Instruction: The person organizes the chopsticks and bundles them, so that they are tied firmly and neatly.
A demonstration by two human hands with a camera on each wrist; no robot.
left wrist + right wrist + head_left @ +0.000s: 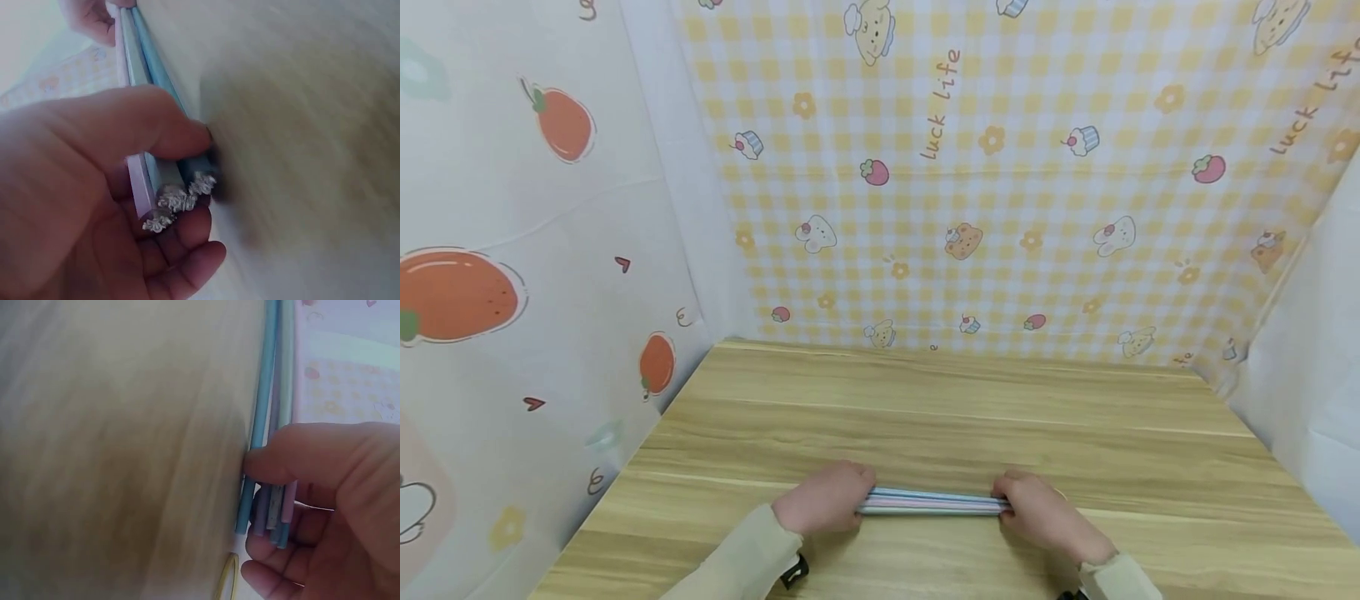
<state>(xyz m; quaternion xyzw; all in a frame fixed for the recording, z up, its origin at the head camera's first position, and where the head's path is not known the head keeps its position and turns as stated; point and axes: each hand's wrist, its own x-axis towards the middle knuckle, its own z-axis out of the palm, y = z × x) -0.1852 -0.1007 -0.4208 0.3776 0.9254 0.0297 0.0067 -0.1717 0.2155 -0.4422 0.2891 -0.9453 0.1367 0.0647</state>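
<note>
We find a bundle of slim pastel sticks [932, 502] stretched crosswise over the near middle of the wooden table [925, 417]; whether it touches the wood, we cannot tell. The left hand [827, 498] grasps one end, thumb over, fingers under, with crinkled silvery tips [178, 199] protruding. The right hand [1041, 510] grips the other end, where we see blue, purple, grey and pink ends, unevenly lined up. From the head view both hands block the bundle's ends. Just beside the right hand lies a thin yellow loop [235, 572], cut off by the right wrist view's lower edge. Pale sleeves [737, 557] and a black strap [793, 572] fill the near side. Behind: yellow checked cloth [1000, 183]. Left: white fruit-print cloth [587, 208]. Right: plain white cloth [1315, 358].
</note>
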